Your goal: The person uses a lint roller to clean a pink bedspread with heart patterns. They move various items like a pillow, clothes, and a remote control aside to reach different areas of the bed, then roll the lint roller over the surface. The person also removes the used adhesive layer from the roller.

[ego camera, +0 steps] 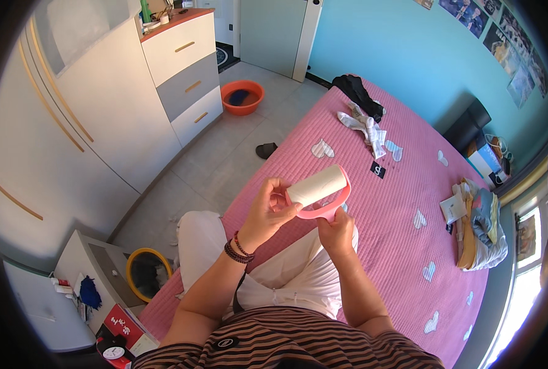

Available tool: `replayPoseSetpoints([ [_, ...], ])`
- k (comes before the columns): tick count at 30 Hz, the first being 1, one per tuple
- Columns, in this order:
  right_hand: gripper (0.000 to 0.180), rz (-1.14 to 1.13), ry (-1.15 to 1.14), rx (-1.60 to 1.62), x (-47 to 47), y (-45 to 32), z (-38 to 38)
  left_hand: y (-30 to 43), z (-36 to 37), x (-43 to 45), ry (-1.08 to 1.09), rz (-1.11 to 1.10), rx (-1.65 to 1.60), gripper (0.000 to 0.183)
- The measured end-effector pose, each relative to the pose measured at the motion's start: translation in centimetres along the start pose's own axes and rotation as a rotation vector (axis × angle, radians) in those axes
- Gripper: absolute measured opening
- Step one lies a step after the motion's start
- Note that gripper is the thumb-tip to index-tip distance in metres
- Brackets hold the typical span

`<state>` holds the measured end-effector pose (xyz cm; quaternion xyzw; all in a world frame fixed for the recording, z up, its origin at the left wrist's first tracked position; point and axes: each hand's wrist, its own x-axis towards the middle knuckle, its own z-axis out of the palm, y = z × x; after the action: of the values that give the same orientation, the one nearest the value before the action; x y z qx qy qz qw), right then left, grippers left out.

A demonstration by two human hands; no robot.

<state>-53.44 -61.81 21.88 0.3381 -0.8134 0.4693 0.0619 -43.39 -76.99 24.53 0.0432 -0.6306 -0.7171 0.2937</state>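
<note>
Above my lap I hold a lint roller with a pink plastic frame (322, 212) and a pale cylindrical roll (317, 185). My right hand (338, 230) is closed around its short handle. At the roll's left end is my left hand (274, 207), its thumb on the frame's corner and its fingers behind, partly hidden. Beneath lies a pink quilted bedspread (384, 258) with heart patches. Farther along the bed, white socks (366, 127) lie in a bunch beside a black garment (359, 97).
A folded pile of cloth (479, 226) sits at the bed's right side. On the floor are an orange basin (242, 110), a dark slipper (266, 151) and a yellow-rimmed bin (137, 258). White cabinets (98, 115) line the left; a nightstand (82, 258) stands nearer me.
</note>
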Motion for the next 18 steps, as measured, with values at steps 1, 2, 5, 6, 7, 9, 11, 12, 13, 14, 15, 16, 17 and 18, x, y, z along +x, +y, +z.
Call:
replayPoseSetpoints([
  [1,0.014,0.007,0.0,0.01,0.2,-0.2,0.1,0.0,-0.1,0.1,-0.007,-0.029,-0.051,0.04],
  [2,0.013,0.015,0.002,0.02,0.4,-0.4,0.1,0.0,-0.1,0.2,-0.001,-0.031,-0.031,0.04],
  [5,0.012,0.043,0.015,0.064,0.7,-0.4,0.2,-0.3,0.1,0.1,0.023,0.004,0.03,0.04],
  [6,0.011,0.049,0.019,0.083,0.8,-0.3,0.2,-0.7,0.3,0.0,0.041,0.048,0.056,0.039],
  [7,0.011,0.043,0.023,0.077,0.9,-0.4,0.2,-0.9,0.4,-0.1,0.06,0.092,0.082,0.039],
  [9,0.012,0.025,0.032,0.07,1.1,-1.0,-0.1,-1.0,0.6,0.1,0.092,0.126,0.122,0.039],
  [11,0.013,-0.024,0.036,0.063,1.2,-1.2,-0.1,-0.7,0.6,0.3,0.123,0.17,0.153,0.038],
  [12,0.014,-0.046,0.035,0.059,1.2,-1.3,-0.1,-0.4,0.7,0.4,0.138,0.19,0.162,0.038],
  [13,0.015,-0.059,0.035,0.056,1.3,-1.6,-0.1,-0.2,0.6,0.4,0.154,0.211,0.171,0.037],
  [14,0.016,-0.072,0.034,0.053,1.4,-2.0,0.0,-0.2,0.4,0.4,0.157,0.221,0.18,0.037],
  [15,0.017,-0.084,0.034,0.051,1.4,-2.3,0.0,0.0,0.3,0.4,0.159,0.23,0.19,0.037],
  [16,0.017,-0.083,0.026,0.055,1.4,-2.4,0.0,0.1,0.1,0.4,0.162,0.239,0.2,0.036],
  [17,0.017,-0.082,0.018,0.059,1.3,-2.5,-0.1,0.3,-0.1,0.4,0.158,0.243,0.206,0.036],
  [18,0.017,-0.082,0.011,0.066,1.2,-2.5,0.0,0.5,-0.4,0.4,0.153,0.248,0.215,0.035],
])
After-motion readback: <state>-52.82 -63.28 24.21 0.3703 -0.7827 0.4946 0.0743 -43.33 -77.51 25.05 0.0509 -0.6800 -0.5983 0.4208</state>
